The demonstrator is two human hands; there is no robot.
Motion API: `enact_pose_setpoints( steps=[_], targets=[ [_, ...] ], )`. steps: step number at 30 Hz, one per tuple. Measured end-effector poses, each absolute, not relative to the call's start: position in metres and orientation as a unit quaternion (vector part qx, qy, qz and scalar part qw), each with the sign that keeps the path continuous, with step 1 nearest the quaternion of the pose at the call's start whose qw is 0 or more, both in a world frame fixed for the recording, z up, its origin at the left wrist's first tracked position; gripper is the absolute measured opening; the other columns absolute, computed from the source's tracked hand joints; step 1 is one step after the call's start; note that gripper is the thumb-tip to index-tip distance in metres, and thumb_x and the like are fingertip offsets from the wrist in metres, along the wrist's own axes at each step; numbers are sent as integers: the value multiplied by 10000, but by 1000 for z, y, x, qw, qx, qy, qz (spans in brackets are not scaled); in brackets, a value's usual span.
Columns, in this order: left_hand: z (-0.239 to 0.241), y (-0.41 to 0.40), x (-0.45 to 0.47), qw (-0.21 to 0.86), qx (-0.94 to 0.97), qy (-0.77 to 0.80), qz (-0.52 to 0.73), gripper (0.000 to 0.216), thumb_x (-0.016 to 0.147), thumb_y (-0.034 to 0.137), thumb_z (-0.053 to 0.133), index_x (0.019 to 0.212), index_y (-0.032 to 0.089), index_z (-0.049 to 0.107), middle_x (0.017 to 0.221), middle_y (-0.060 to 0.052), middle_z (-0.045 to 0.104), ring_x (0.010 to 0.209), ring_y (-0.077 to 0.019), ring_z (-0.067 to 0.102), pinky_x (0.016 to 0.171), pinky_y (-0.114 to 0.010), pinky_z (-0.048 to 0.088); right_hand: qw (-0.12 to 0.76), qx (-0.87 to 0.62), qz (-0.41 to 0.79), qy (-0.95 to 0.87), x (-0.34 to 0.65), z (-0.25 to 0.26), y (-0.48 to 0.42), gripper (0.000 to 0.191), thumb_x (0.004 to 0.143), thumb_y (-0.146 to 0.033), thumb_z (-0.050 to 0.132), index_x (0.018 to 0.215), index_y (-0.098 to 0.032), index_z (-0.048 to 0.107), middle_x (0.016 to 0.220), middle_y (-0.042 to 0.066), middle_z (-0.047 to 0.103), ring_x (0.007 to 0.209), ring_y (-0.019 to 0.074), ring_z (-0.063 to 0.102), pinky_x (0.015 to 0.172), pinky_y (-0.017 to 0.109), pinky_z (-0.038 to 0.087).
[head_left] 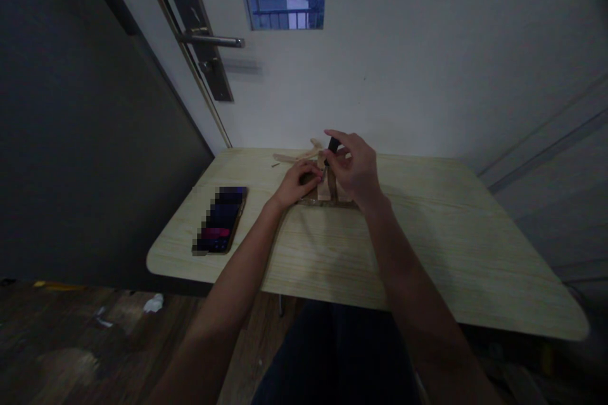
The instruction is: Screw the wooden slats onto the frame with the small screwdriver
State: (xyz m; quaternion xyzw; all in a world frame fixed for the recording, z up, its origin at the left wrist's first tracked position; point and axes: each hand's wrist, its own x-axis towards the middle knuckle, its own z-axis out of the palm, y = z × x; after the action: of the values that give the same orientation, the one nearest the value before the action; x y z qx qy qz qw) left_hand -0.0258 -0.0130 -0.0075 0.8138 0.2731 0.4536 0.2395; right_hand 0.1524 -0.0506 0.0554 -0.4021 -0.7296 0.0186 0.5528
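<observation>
My right hand [356, 164] grips the short black handle of a screwdriver [334, 144], which is tilted with its thin shaft pointing down. Beneath the shaft lies a flat brown piece [311, 201] with paler, tan blocks or strips [324, 190] on it; its exact kind is unclear. The fingers of my left hand [299, 182] are bent together at the piece's left side, close to the screwdriver's tip. Whatever is between those fingertips is too small to make out. My right hand covers the piece's right part.
Pale tan strips [294, 157] lie behind the brown piece, with a small screw-like object [275, 165] to their left. A phone [221, 218] rests on the left of the light wooden table [451, 234]. A door with a metal handle [213, 41] stands directly behind.
</observation>
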Motion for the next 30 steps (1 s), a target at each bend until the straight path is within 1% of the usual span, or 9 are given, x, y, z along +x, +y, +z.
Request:
enact_pose_setpoints(
  steps=[4, 6, 8, 12, 18, 21, 24, 28, 30],
  targets=[
    [-8, -13, -26, 244, 811, 274, 455, 172, 925, 339, 651, 865, 183, 690, 991, -75, 688, 997, -233, 634, 970, -408, 486, 538, -368, 61, -756, 151, 55, -52, 434, 923, -244, 486, 1339, -207, 606, 1210, 116, 711, 988, 215, 708, 860, 393, 616],
    [-8, -13, -26, 244, 812, 275, 454, 166, 926, 333, 649, 868, 183, 692, 1002, -78, 687, 1009, -235, 633, 981, -413, 482, 529, -369, 97, -758, 151, 55, -52, 425, 943, -274, 470, 1346, -209, 586, 1213, 111, 716, 971, 209, 720, 833, 369, 619],
    [-8, -13, -26, 243, 814, 273, 452, 163, 925, 328, 648, 865, 183, 690, 1006, -82, 688, 1015, -240, 633, 987, -423, 479, 531, -378, 117, -749, 150, 55, -53, 413, 951, -305, 481, 1348, -220, 558, 1126, 85, 732, 873, 191, 731, 758, 331, 618],
    [-7, -13, -27, 242, 815, 270, 453, 165, 922, 330, 648, 857, 183, 685, 1002, -82, 695, 1010, -241, 635, 981, -430, 484, 533, -388, 97, -746, 149, 59, -55, 330, 938, -288, 524, 1257, -223, 572, 1030, 51, 724, 761, 184, 724, 720, 331, 596],
    [-9, -11, -26, 238, 812, 289, 448, 194, 908, 367, 659, 837, 187, 671, 995, -74, 701, 989, -234, 632, 965, -406, 491, 508, -380, 56, -771, 144, 63, -58, 250, 978, -255, 508, 1191, -241, 638, 1114, 54, 735, 904, 206, 707, 823, 357, 571],
    [-10, -11, -26, 243, 810, 288, 450, 204, 908, 376, 664, 831, 187, 674, 1008, -76, 703, 1005, -236, 634, 975, -408, 489, 499, -396, 44, -770, 143, 62, -56, 259, 982, -264, 512, 1200, -254, 652, 1147, 55, 726, 877, 199, 686, 813, 355, 572],
    [-12, -10, -26, 253, 804, 283, 458, 217, 907, 388, 673, 836, 184, 690, 1032, -84, 699, 1022, -237, 639, 983, -412, 490, 494, -409, 42, -766, 143, 59, -52, 305, 964, -286, 527, 1244, -253, 642, 1178, 69, 708, 820, 197, 665, 789, 367, 584],
    [-14, -9, -26, 263, 800, 276, 463, 216, 903, 388, 693, 844, 180, 702, 1032, -90, 701, 1031, -238, 645, 985, -411, 491, 481, -381, 57, -788, 144, 55, -49, 438, 897, -245, 513, 1332, -241, 562, 1218, 88, 690, 985, 239, 677, 873, 409, 594],
    [-14, -9, -26, 266, 801, 271, 464, 212, 905, 378, 698, 843, 176, 708, 1042, -95, 702, 1036, -237, 647, 994, -415, 489, 474, -369, 71, -796, 145, 54, -49, 469, 870, -205, 493, 1336, -243, 528, 1193, 82, 693, 1007, 241, 683, 891, 418, 590]
  ],
)
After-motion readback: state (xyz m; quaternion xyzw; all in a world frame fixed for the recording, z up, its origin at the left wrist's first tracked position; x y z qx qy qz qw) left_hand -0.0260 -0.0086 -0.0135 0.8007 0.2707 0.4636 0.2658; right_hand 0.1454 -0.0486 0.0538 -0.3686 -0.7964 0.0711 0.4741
